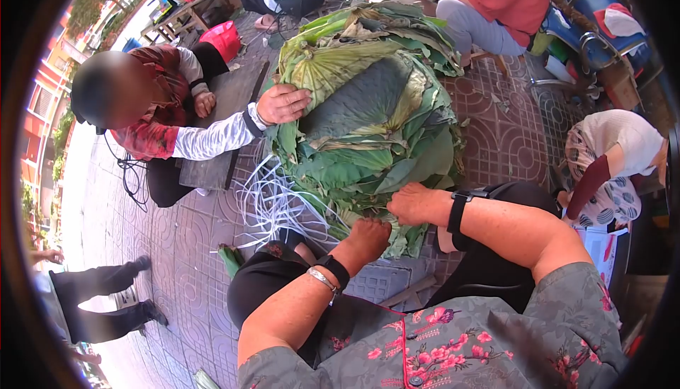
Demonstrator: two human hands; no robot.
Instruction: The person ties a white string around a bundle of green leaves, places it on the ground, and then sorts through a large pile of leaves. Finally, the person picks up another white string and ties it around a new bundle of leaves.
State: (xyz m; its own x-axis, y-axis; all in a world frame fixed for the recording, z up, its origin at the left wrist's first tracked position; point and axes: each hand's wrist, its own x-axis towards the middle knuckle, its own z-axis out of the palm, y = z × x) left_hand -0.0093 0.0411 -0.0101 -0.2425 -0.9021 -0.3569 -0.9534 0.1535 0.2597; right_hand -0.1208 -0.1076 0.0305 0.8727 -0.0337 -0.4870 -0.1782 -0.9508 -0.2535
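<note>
A tall stack of large green and browning leaves (368, 106) rises right in front of me, its layers ragged at the edge. At its near lower side, my left hand (367, 239) is closed, knuckles up, among the lower leaves. Just to the right, my right hand (413, 203) is also closed against the edge of the stack. Whatever lies within the fingers of either hand is hidden. Loose white strips (273, 205) lie tangled left of the stack. A co-worker's hand (283, 104) rests on the stack's upper left side.
The co-worker sits at the left beside a wooden board (225, 123). A pink basin (223, 40) stands behind. Two people sit beyond the stack, another at the right. Blue chairs (602, 7) fill the upper right. Someone's legs (106, 293) show at the lower left on the paving (177, 226).
</note>
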